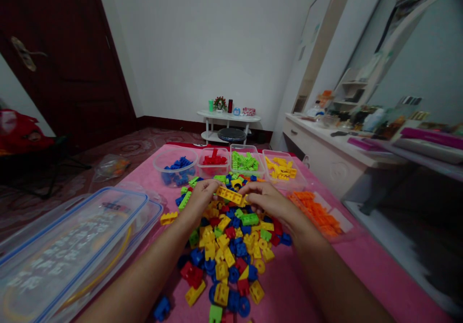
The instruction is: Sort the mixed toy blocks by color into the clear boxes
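Note:
A long yellow toy brick [230, 195] is held up between my two hands, its hollow side facing me. My left hand [204, 192] pinches its left end, and the fingers of my right hand [263, 197] close on the right end, where a further yellow piece may be joined; I cannot tell. Below both hands spreads a loose pile of bricks [237, 246] in yellow, blue, red and green, with some wheel-shaped pieces. My forearms hide the pile's sides in part.
Beyond the pile stand clear tubs with blue bricks [178, 168], red bricks [214, 159], green bricks [245, 161] and yellow bricks [280, 168]. Orange bricks [315, 214] lie at the right. Clear lids with blue rims [108, 236] overlap the left side of the pink table [289, 284].

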Action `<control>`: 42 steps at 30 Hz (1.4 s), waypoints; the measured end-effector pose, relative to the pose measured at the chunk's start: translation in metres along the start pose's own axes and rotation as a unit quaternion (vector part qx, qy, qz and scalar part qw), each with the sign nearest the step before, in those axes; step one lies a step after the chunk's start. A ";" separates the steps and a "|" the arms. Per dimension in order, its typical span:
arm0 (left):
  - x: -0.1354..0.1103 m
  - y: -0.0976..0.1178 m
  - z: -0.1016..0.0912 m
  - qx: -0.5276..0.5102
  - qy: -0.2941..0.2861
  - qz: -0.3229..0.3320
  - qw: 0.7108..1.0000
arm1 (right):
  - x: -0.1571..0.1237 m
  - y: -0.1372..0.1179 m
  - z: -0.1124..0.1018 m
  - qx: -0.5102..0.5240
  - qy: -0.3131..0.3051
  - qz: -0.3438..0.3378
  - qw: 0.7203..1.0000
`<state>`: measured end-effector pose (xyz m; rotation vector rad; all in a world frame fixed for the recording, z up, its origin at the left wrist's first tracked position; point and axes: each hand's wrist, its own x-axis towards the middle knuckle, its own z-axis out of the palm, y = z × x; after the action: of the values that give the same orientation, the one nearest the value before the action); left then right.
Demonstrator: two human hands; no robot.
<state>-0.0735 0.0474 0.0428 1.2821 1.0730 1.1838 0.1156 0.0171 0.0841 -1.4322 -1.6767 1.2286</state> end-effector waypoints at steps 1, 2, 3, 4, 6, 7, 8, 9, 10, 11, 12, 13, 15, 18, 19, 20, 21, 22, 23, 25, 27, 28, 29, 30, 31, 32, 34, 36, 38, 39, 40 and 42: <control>0.000 0.000 0.000 -0.037 0.004 -0.013 0.999 | 0.000 -0.001 0.002 0.035 0.004 0.012 0.999; 0.000 0.000 0.000 -0.073 0.008 -0.024 0.997 | 0.001 -0.001 0.004 0.073 0.005 0.022 0.997; 0.000 0.000 0.000 -0.105 0.010 -0.034 0.994 | 0.001 -0.001 0.007 0.116 -0.001 0.029 0.993; -0.001 0.001 0.000 -0.132 0.008 -0.042 0.990 | 0.001 0.000 0.009 0.167 -0.009 0.033 0.985; -0.001 0.002 0.001 -0.170 0.000 -0.049 0.984 | 0.002 0.002 0.013 0.276 -0.020 0.039 0.960; -0.002 0.003 0.001 -0.182 -0.004 -0.051 0.982 | 0.003 0.003 0.015 0.327 -0.024 0.043 0.944; -0.002 0.003 0.001 -0.190 -0.006 -0.053 0.980 | 0.003 0.004 0.017 0.371 -0.030 0.048 0.927; -0.003 0.003 0.001 -0.192 -0.005 -0.056 0.980 | 0.004 0.004 0.018 0.406 -0.040 0.055 0.911; -0.003 0.003 0.002 -0.190 -0.002 -0.058 0.980 | 0.005 0.005 0.019 0.432 -0.055 0.064 0.898; -0.003 0.003 0.002 -0.184 0.000 -0.060 0.981 | 0.005 0.005 0.021 0.452 -0.072 0.071 0.886; -0.003 0.003 0.002 -0.176 0.002 -0.060 0.983 | 0.006 0.005 0.022 0.469 -0.090 0.076 0.875; -0.004 0.003 0.003 -0.168 0.004 -0.059 0.984 | 0.006 0.004 0.023 0.484 -0.103 0.078 0.865; -0.004 0.003 0.003 -0.157 0.001 -0.052 0.986 | 0.005 0.003 0.025 0.509 -0.117 0.080 0.849; -0.005 0.002 0.002 -0.147 -0.004 -0.040 0.988 | 0.004 0.000 0.027 0.523 -0.128 0.080 0.839; -0.005 0.002 0.002 -0.146 -0.001 -0.035 0.989 | 0.003 0.000 0.027 0.522 -0.126 0.083 0.839; -0.004 0.001 0.001 -0.145 0.004 -0.031 0.989 | 0.003 -0.001 0.027 0.521 -0.122 0.088 0.840; -0.004 0.001 0.001 -0.146 0.012 -0.026 0.989 | 0.003 -0.002 0.027 0.521 -0.114 0.093 0.841; -0.004 0.000 0.001 -0.148 0.021 -0.022 0.988 | 0.003 -0.003 0.028 0.522 -0.103 0.099 0.841; -0.003 0.000 0.001 -0.151 0.029 -0.018 0.988 | 0.002 -0.004 0.028 0.526 -0.091 0.104 0.839; -0.002 -0.001 0.000 -0.149 0.047 -0.012 0.988 | 0.001 -0.006 0.029 0.536 -0.073 0.112 0.833; -0.002 -0.001 0.000 -0.114 0.061 0.005 0.992 | 0.000 -0.007 0.031 0.540 -0.063 0.117 0.831; -0.003 -0.001 0.000 -0.080 0.064 0.019 0.995 | 0.000 -0.006 0.033 0.536 -0.058 0.115 0.834; -0.003 -0.001 0.000 -0.040 0.064 0.037 0.996 | 0.000 -0.005 0.035 0.530 -0.051 0.108 0.840; -0.004 -0.001 0.001 0.001 0.062 0.057 0.996 | 0.001 -0.004 0.037 0.521 -0.041 0.100 0.846; -0.005 -0.001 0.001 0.040 0.058 0.078 0.995 | 0.001 -0.003 0.039 0.514 -0.024 0.091 0.853; -0.005 -0.001 0.000 0.072 0.057 0.097 0.991 | 0.002 -0.001 0.041 0.508 -0.003 0.085 0.857; -0.005 -0.002 -0.001 0.123 0.064 0.138 0.981 | 0.005 0.000 0.041 0.504 0.042 0.080 0.859; -0.003 -0.006 -0.003 0.185 0.073 0.179 0.963 | 0.007 0.000 0.034 0.515 0.084 0.073 0.850; -0.001 -0.012 -0.005 0.258 0.068 0.217 0.939 | 0.010 -0.001 0.020 0.526 0.141 0.051 0.837; 0.001 -0.016 -0.006 0.294 0.057 0.229 0.926 | 0.013 -0.001 0.010 0.528 0.174 0.039 0.831; 0.002 -0.020 -0.006 0.325 0.044 0.234 0.915 | 0.016 -0.001 -0.001 0.522 0.208 0.028 0.826; 0.002 -0.028 -0.005 0.374 0.019 0.229 0.898 | 0.026 0.001 -0.027 0.497 0.264 0.011 0.827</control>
<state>-0.0769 0.0518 0.0148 2.2121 1.3661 1.1667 0.1336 0.0490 0.0904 -0.9537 -0.4642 1.2527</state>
